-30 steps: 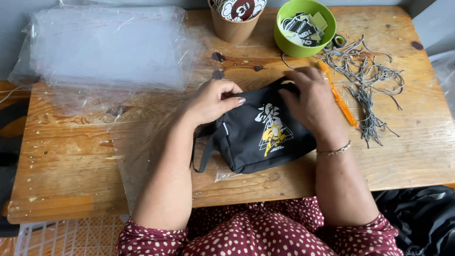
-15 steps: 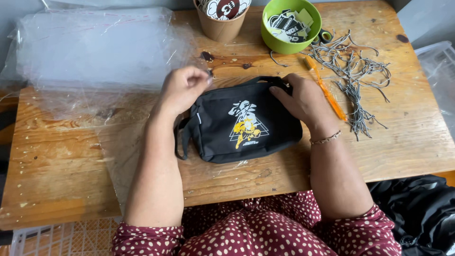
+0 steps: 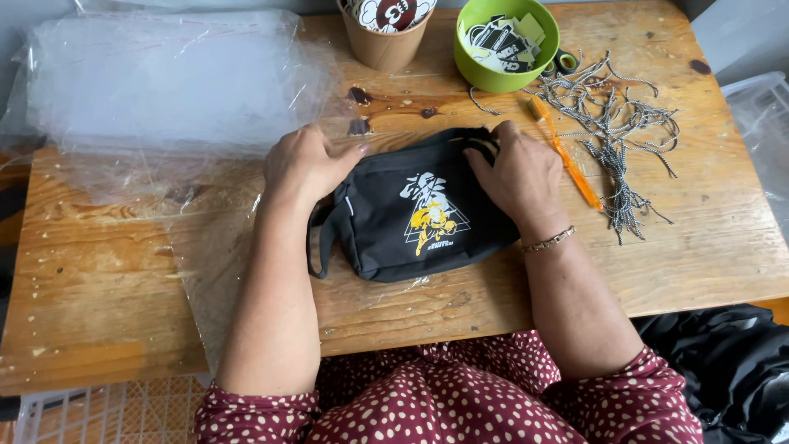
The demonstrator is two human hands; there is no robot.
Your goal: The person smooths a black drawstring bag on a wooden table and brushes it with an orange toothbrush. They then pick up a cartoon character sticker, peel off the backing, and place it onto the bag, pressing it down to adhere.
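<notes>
Nearest the camera, two forearms in dotted maroon sleeves reach up over the near edge of a worn wooden table (image 3: 99, 279). Between them lies a black pouch (image 3: 411, 218) with a white and yellow print, flat on the wood near the table's middle. Its long axis runs roughly from 8 o'clock to 2 o'clock, the print's top toward 12, and a strap loop hangs off its end at 9 o'clock.

The left hand (image 3: 306, 163) rests on the pouch's upper corner at 10 o'clock, fingers curled loosely and pressing down on the fabric; whether they pinch anything is hard to tell from here. The right hand (image 3: 514, 174) covers the corner at 2 o'clock, fingers bent over the top edge and closed on the black strap there.

At 3 o'clock of the pouch lie an orange pen (image 3: 565, 164) and a tangle of grey cords (image 3: 616, 131). Farther off, at 12 o'clock, stand a green bowl (image 3: 485, 74) and a paper cup (image 3: 382, 49); clear plastic bags (image 3: 164, 82) spread at 10 o'clock.
</notes>
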